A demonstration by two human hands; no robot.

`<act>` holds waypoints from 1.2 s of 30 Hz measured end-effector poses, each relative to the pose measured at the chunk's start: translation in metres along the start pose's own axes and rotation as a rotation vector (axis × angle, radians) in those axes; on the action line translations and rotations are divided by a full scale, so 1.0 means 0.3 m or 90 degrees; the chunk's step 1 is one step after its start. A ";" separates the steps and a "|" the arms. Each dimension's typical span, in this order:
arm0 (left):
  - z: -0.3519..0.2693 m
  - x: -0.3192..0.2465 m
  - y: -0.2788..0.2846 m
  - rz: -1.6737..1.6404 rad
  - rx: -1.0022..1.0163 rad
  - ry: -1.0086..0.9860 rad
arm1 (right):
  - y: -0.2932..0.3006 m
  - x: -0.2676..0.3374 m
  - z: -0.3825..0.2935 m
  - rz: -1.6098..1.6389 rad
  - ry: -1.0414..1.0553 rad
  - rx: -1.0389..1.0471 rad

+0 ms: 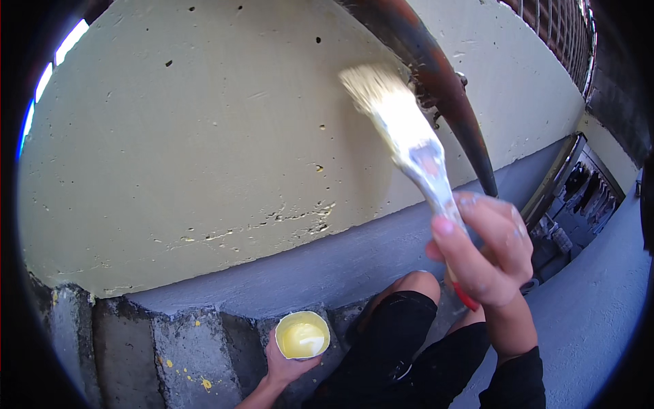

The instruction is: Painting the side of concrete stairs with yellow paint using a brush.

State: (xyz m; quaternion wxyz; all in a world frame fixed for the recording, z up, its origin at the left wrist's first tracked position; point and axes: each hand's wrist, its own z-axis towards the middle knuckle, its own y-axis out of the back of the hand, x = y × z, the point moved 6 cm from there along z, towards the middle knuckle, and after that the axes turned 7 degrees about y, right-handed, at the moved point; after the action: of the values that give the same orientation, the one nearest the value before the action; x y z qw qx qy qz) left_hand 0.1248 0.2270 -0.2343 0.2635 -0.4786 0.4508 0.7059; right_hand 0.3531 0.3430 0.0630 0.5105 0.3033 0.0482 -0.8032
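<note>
My right hand point(488, 250) grips a flat paintbrush point(426, 158) by its handle, bristles up and to the left. Paint coats the ferrule, and its pale bristles overlap the cream wall point(230, 128) in view, close to a dark pipe-like rail point(439, 66). Whether the bristles touch the wall I cannot tell. Lower down, my left hand point(286, 362) holds a cup point(302, 335) with light yellow paint inside, its mouth facing up. Small pits and a rough horizontal crack mark the wall.
Concrete steps point(191, 347) with yellow paint spots descend beneath the cup. A grey painted band point(245, 266) runs along the wall's base. My knees point(416, 283) are bent below the brush. At right, a doorway point(587, 189) shows hanging clothes, beside a bluish-grey wall point(587, 307).
</note>
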 end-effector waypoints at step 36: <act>-0.002 -0.008 0.005 0.008 -0.009 -0.046 | -0.003 0.080 -0.321 0.200 -0.142 0.200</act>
State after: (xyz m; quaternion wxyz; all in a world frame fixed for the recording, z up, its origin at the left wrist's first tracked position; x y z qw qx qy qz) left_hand 0.1249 0.2259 -0.2316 0.2719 -0.4520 0.4393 0.7272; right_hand 0.3875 0.3615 -0.0283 0.5775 0.2926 -0.1816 -0.7402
